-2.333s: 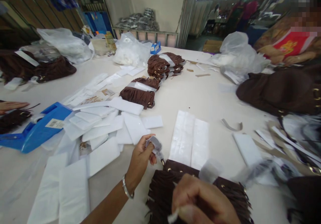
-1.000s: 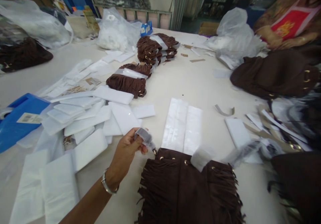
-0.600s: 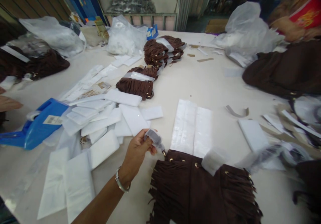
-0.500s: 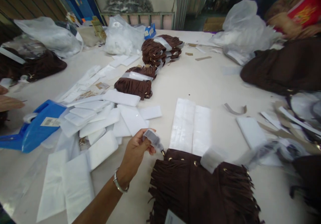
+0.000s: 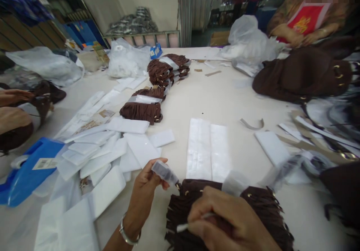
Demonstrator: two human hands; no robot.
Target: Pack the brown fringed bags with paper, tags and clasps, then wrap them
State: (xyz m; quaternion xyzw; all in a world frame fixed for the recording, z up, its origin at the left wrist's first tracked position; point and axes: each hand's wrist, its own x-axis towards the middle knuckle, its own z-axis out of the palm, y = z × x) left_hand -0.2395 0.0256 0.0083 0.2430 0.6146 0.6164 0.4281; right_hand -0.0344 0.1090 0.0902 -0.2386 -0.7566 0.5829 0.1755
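A dark brown fringed bag (image 5: 176,221) with gold eyelets lies on the table in front of me. At its upper left corner my left hand (image 5: 147,185) pinches the end of a bag strap (image 5: 165,172) wrapped in translucent sheet, near the metal ring. Over the bag's front hovers my right hand (image 5: 227,215), its fingers closed on a small white strip (image 5: 182,227) that I cannot identify further. Another translucent wrapping (image 5: 235,183) rests across the bag's top edge. Just behind the bag lie two flat white packets (image 5: 199,149).
White foam sheets (image 5: 105,185) pile up at left beside a blue tape dispenser (image 5: 36,168). Folded brown fringed bags (image 5: 142,104) sit farther back. At right are a brown bag (image 5: 298,74) and paper strips (image 5: 295,134). Co-workers' hands (image 5: 14,119) show at left and far right.
My right hand has come into view over the bag, holding the small white strip. My left hand keeps its pinch on the wrapped strap. The view has tilted up slightly.
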